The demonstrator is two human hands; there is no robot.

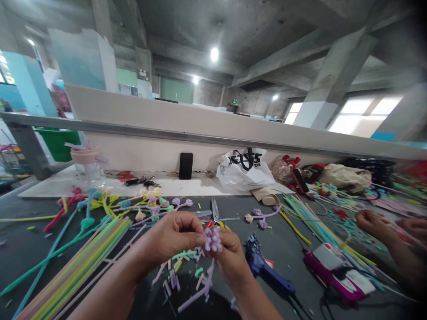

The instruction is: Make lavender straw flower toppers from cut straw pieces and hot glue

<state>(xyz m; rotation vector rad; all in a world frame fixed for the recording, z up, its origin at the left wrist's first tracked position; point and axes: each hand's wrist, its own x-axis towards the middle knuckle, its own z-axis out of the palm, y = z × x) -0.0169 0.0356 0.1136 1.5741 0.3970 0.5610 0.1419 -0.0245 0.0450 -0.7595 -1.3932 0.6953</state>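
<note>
My left hand [173,238] and my right hand [230,255] meet in front of me over a dark table [20,249]. Both pinch a small purple straw flower [212,240] held between their fingertips. Its pale purple stem [200,291] hangs down below my right hand. Short cut straw pieces [180,266] in green, purple and pink lie on the table right under my hands.
A bundle of long coloured straws [76,266] lies at the left, finished straw flowers [147,202] behind it. Scissors [216,212], a blue glue gun [267,269], a white plastic bag [243,171] and a phone [186,165] are nearby. Another person's hands [380,226] work at the right.
</note>
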